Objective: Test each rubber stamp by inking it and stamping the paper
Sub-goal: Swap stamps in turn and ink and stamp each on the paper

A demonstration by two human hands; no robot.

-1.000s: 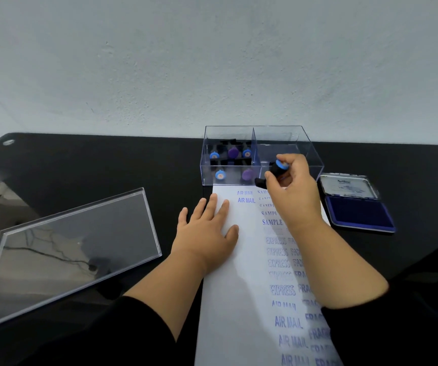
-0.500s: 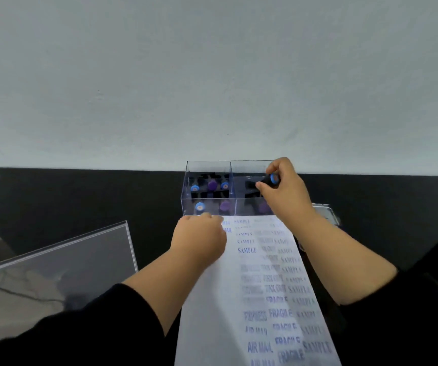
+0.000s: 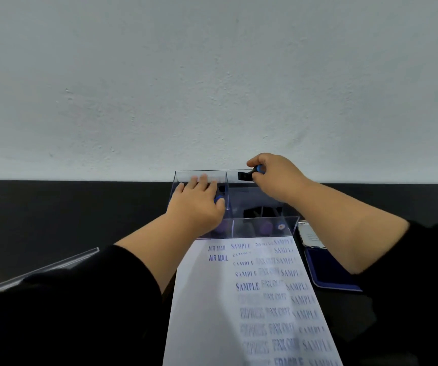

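A pale wall (image 3: 212,80) filled the upper frame above a black table (image 3: 67,212). The right hand (image 3: 275,178) pinched a stamp (image 3: 249,175) over the box (image 3: 262,225); the left hand (image 3: 196,207) reached into it, grip unclear. Stamped paper (image 3: 239,299) lay at lower centre.

Two arms enter from the lower edge of the head view. Each wears a plain black long sleeve: the left sleeve (image 3: 62,313) and the right sleeve (image 3: 423,273). Both sleeves are pushed up, leaving the forearms bare to the wrist. The fabric is dark and matte, with no visible print, cuffs, buttons or seams. The left hand (image 3: 198,204) and right hand (image 3: 278,178) are bare, without gloves, rings or a watch.
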